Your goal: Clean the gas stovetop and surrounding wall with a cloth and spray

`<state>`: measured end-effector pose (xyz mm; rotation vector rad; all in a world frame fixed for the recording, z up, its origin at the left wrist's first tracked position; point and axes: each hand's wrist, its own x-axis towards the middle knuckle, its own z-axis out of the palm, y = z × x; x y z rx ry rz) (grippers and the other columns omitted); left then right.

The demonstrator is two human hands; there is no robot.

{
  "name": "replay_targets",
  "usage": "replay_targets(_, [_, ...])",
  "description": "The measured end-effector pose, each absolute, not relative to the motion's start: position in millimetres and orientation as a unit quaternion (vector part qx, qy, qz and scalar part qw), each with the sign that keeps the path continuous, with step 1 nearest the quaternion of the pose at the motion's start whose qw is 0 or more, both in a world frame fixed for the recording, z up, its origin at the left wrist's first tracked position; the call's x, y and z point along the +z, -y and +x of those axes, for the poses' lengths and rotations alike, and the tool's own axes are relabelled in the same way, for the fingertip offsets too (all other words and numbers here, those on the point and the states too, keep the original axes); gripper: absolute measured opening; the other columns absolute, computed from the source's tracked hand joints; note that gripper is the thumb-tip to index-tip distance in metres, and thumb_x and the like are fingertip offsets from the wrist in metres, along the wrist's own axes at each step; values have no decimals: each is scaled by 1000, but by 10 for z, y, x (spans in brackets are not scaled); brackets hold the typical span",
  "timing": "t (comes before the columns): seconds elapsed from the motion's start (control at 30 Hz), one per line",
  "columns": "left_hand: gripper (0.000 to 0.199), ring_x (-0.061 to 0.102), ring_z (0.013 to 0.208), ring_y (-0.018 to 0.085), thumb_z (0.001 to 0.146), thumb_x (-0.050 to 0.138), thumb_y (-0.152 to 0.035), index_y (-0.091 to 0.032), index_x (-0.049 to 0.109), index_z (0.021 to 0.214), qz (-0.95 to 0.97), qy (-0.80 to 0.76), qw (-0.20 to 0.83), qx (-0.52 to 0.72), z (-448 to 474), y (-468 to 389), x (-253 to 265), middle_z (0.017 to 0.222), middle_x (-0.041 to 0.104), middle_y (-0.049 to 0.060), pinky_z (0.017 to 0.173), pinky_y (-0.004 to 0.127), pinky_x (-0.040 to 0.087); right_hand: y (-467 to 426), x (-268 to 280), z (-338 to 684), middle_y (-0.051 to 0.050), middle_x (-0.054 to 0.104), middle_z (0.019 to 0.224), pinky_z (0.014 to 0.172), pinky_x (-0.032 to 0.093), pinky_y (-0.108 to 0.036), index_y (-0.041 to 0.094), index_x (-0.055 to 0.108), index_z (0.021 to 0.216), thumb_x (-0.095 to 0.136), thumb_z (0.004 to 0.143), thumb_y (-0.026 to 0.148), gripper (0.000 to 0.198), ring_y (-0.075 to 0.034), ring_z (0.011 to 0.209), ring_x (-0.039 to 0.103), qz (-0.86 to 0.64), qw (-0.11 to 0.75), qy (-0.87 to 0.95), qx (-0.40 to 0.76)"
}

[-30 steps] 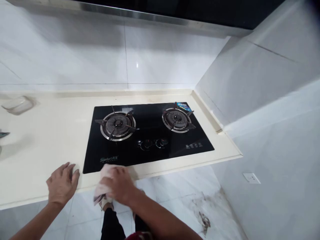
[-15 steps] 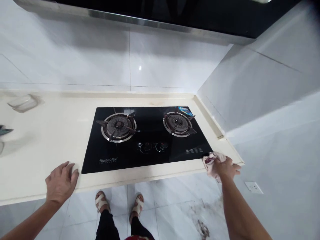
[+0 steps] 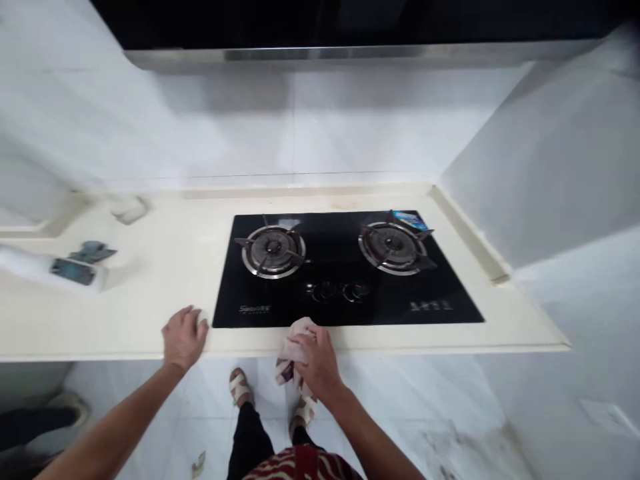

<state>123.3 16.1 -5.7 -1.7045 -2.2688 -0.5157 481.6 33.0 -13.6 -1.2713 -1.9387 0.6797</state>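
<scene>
A crumpled pinkish cloth is gripped in my right hand, at the front edge of the cream countertop. Part of the cloth hangs over that edge. Just behind it lies the black two-burner gas hob, with its two knobs near the middle. My left hand rests on the counter by the hob's front left corner, fingers apart and holding nothing. The left burner and right burner each carry a dark pan support.
A white bottle-like thing with a dark label and a bluish-grey item lie on the counter at left. Farther back is a blurred clear container. A black range hood overhangs the hob. The wall stands at right.
My right hand has carried the cloth leftward along the front edge, from the hob's right corner to near its middle. The view has swung left. My left hand stays by the left corner.
</scene>
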Motion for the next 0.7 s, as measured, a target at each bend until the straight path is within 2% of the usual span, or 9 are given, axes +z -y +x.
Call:
replay_targets(0.1, [34,49,125,30,92,46,-38,-19,62,116,-586,779,129,-182,1252,-123,-54,132,59,15,103,48,36,-388,-48,4825,-7,57,114,91,50,-39,21,62,113,55,72,23,42,-24,103,56,-473,476,621,406])
replay_targets(0.2, [34,48,126,31,93,48,-37,-19,62,117,-586,780,123,-183,1266,-90,-53,133,58,15,103,48,36,-515,177,5067,-5,63,104,78,53,-35,22,53,124,60,77,35,50,-22,90,61,-560,541,440,447])
replay_targets(0.3, [33,48,126,31,92,49,-37,-20,62,118,-584,781,108,-192,1276,-66,-55,134,57,15,104,48,35,-642,530,5217,-4,61,106,80,52,-35,22,47,129,65,77,41,59,-21,91,61,-597,609,372,367])
replay_targets(0.37, [33,48,126,32,92,50,-36,-21,62,119,-586,779,99,-200,1272,-60,-61,134,57,15,104,49,34,-700,713,5149,-7,58,114,88,50,-39,22,42,133,64,78,41,62,-23,99,60,-593,647,392,275])
replay_targets(0.43, [32,48,126,32,92,50,-35,-21,62,118,-588,776,89,-210,1257,-61,-68,133,57,15,103,49,35,-731,764,4953,-13,50,125,94,47,-44,21,40,133,60,80,42,60,-26,111,55,-591,645,455,167])
replay_targets(0.5, [32,48,126,33,91,51,-34,-22,62,118,-589,774,75,-221,1240,-63,-73,134,57,15,103,50,35,-744,666,4687,-17,41,132,98,44,-46,18,46,126,57,80,42,52,-30,119,49,-586,584,557,75])
replay_targets(0.53, [32,47,127,33,91,52,-34,-22,62,118,-591,771,67,-227,1234,-60,-75,134,57,15,103,51,35,-748,576,4554,-18,38,132,98,43,-48,18,51,121,57,80,41,48,-32,120,46,-581,527,618,49])
replay_targets(0.63, [31,46,128,35,88,56,-34,-23,62,116,-600,755,37,-260,1233,-19,-96,133,56,15,104,55,35,-782,280,4249,-16,41,130,92,43,-53,22,63,115,59,80,41,40,-36,115,45,-578,301,757,34])
replay_targets(0.7, [34,47,127,34,87,58,-33,-24,59,120,-604,735,7,-307,1218,30,-141,130,56,15,104,56,36,-838,143,4154,-14,45,125,86,45,-52,28,67,115,59,83,48,39,-36,110,47,-595,192,779,36])
